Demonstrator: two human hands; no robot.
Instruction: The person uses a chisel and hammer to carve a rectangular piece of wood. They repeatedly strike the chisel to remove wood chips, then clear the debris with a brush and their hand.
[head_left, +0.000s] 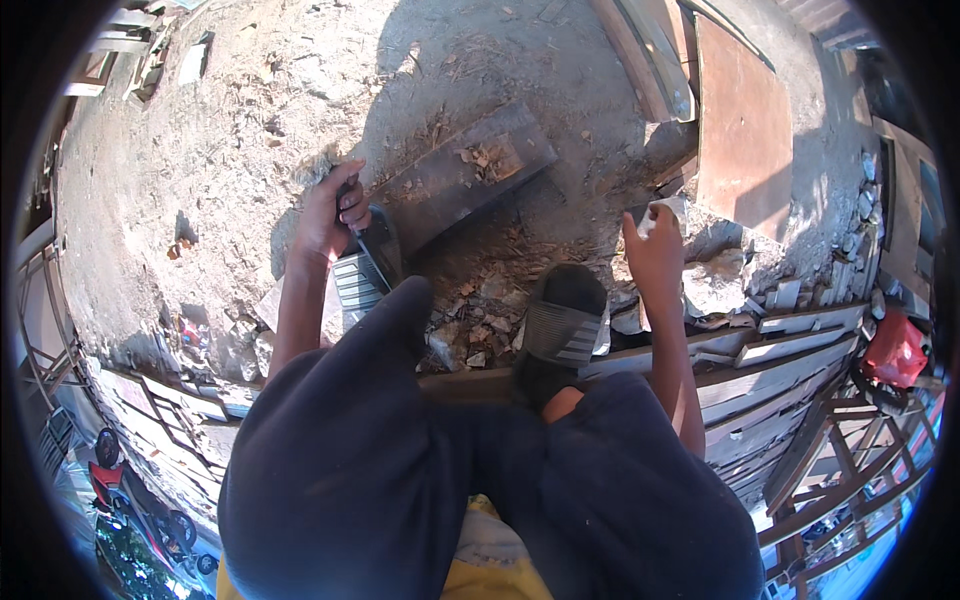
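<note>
Dark navy cloth trousers (330,470) cover bent knees, nearer than all the fingers. The left hand (325,215) has its fingers clamped round a dark-handled tool with a narrow metal blade (374,264), which slants kneeward below them. Right of those fingers lies a broad dark wooden plank (430,192). The right hand (655,245) curls its fingers beside pale rubble (714,286); I cannot tell whether they grip anything.

red bag (893,350) (crumpled), right | brown board (740,130) | motorcycle (138,510), lower left
</note>
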